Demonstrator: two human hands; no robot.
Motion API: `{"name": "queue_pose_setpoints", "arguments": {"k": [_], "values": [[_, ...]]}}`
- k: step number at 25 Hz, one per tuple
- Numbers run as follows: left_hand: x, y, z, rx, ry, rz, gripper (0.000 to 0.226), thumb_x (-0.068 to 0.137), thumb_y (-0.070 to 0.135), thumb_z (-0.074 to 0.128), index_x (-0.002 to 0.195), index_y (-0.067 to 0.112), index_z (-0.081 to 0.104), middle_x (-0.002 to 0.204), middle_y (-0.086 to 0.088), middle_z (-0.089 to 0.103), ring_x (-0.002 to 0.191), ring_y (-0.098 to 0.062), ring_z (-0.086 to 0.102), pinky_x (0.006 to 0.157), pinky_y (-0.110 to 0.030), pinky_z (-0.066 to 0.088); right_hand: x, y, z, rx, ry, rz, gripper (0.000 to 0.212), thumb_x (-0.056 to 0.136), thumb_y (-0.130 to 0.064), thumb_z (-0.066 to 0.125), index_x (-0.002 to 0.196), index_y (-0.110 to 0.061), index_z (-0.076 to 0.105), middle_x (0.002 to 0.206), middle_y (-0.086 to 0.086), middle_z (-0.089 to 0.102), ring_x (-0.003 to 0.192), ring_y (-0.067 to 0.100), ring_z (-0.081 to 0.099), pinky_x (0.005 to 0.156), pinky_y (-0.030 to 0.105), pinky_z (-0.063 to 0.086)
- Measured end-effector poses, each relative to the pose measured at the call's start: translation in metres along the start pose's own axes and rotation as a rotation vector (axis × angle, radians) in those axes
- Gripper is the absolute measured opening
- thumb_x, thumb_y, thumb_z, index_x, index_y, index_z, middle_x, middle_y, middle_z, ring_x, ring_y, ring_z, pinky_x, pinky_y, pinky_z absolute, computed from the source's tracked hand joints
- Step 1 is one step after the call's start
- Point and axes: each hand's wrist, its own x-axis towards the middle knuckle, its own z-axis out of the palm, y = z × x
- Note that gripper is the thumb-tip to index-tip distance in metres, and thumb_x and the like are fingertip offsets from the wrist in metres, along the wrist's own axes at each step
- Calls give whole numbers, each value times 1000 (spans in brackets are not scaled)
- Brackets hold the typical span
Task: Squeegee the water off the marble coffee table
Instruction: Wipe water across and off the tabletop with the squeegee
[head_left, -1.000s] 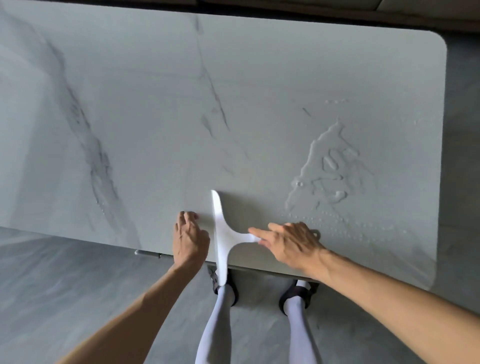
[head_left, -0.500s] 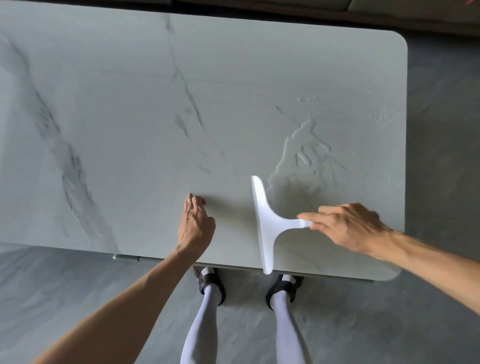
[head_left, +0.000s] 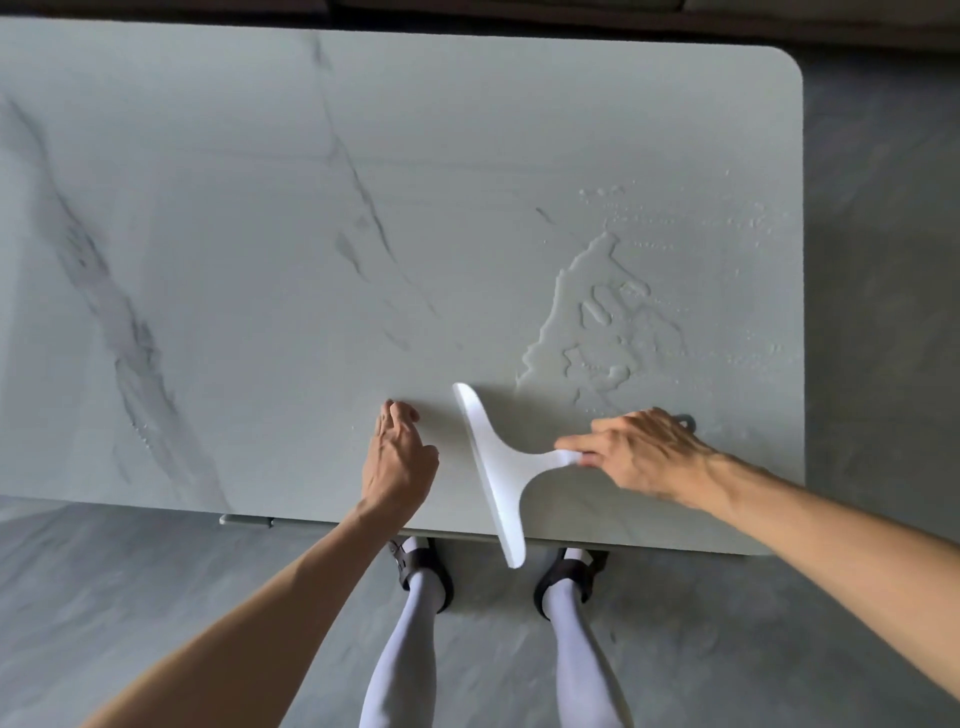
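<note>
Squeegee (head_left: 493, 467) on table (head_left: 260, 208), beside water (head_left: 597, 332)

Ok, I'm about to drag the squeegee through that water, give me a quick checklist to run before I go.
1. Grip: the right hand pinches the handle end of the squeegee. Ok.
2. Blade seated on the table: cannot tell; its near end overhangs the near edge.
3. Blade start: it sits just left of the puddle, handle pointing towards the water. Ok.
4. Coverage: the puddle reaches farther back than the blade's far tip, so one pass likely misses some. Not ok.
5. Left hand: rests on the marble left of the blade, out of the path. Ok.
6. Stray droplets lie near the far right edge, beyond the puddle. Not ok.
</note>
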Motion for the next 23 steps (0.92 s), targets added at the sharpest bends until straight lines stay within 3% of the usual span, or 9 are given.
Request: {"name": "queue_pose_setpoints", "arguments": {"k": [4, 8, 10, 12, 14, 18, 21, 23], "values": [[1, 13, 15, 30, -36, 60, 39, 71, -3, 53, 108, 3, 44, 109, -10, 45, 103, -28, 46, 78, -29, 36, -24, 41, -10, -47, 60, 102, 28, 97, -51, 34, 122, -54, 45, 74, -10, 48, 74, 20, 64, 56, 27, 30], [9, 18, 23, 162, -153, 94, 42, 71, 6, 58, 111, 3, 45, 117, -12, 39, 110, -29, 40, 78, -32, 39, -47, 70, -16, -59, 78, 153, 28, 96, -47, 39, 121, -51, 49, 75, -8, 55, 71, 21, 62, 55, 28, 37], [12, 18, 21, 190, -168, 76, 42, 72, 8, 57, 112, 7, 45, 114, -9, 41, 105, -28, 44, 74, -31, 36, -58, 77, -23, -61, 128, 176, 28, 94, -44, 48, 121, -49, 55, 71, -9, 57, 66, 22, 62, 52, 27, 36], [9, 16, 14, 123, -62, 9, 38, 73, 10, 54, 110, 13, 45, 101, -2, 48, 88, -24, 48, 70, -31, 35, -64, 70, -28, -74, 213, 141, 28, 90, -40, 57, 117, -46, 62, 66, -9, 56, 56, 22, 60, 45, 26, 36], [3, 7, 4, 33, 88, -69, 32, 76, 10, 52, 106, 18, 46, 91, 2, 52, 79, -24, 49, 68, -30, 35, -57, 44, -29, -52, 207, 70, 27, 91, -42, 53, 117, -46, 59, 67, -9, 56, 54, 22, 61, 44, 26, 37], [0, -39, -28, -102, 280, -290, 25, 80, 7, 53, 103, 15, 51, 97, -7, 61, 87, -27, 51, 74, -31, 33, 15, -39, -18, 62, 96, -58, 28, 96, -46, 39, 121, -44, 52, 81, -6, 60, 72, 25, 65, 52, 28, 33], [-1, -80, -55, -123, 336, -427, 27, 81, 8, 53, 108, 14, 50, 109, -13, 62, 96, -32, 53, 78, -35, 34, 84, -105, -7, 123, 17, -137, 28, 99, -44, 36, 122, -39, 52, 89, 1, 62, 81, 32, 65, 59, 33, 39], [-4, -104, -69, -110, 312, -446, 28, 81, 8, 52, 108, 16, 48, 101, -13, 60, 91, -32, 51, 79, -40, 38, 121, -144, -1, 113, -3, -196, 28, 99, -43, 36, 121, -36, 53, 89, 5, 62, 80, 34, 65, 60, 34, 39]]}}
